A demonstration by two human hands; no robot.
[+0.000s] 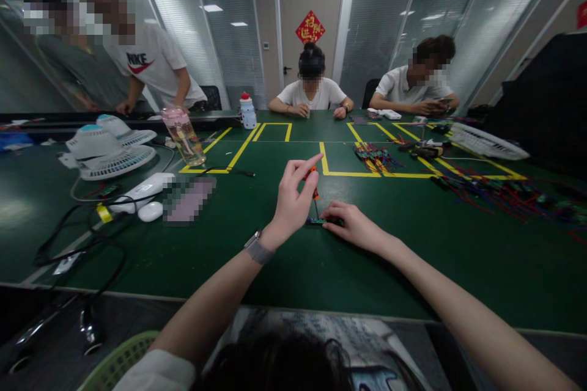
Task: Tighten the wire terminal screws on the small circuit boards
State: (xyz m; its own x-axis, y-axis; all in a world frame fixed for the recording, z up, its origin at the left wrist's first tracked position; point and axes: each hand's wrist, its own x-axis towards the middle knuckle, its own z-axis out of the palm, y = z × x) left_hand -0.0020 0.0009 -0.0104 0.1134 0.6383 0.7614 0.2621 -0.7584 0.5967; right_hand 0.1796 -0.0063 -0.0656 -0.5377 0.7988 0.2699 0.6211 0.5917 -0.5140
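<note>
My left hand (293,195), with a watch on its wrist, is closed round the orange-and-black handle of a screwdriver (316,193). Its index finger stretches forward past the handle. The screwdriver stands nearly upright, and its shaft runs down to a small green circuit board (314,221) on the table. My right hand (349,225) lies low over the table and pinches the board's right end between thumb and fingers. Part of the board is hidden under those fingers. Whether the screwdriver tip sits in a screw is too small to tell.
Bundles of wired circuit boards (373,157) lie on the green table (275,281), with more wires at right. At left are white fans (107,156), a pink-lidded bottle (186,137), cables and a white mouse (150,212). Several people are across the table.
</note>
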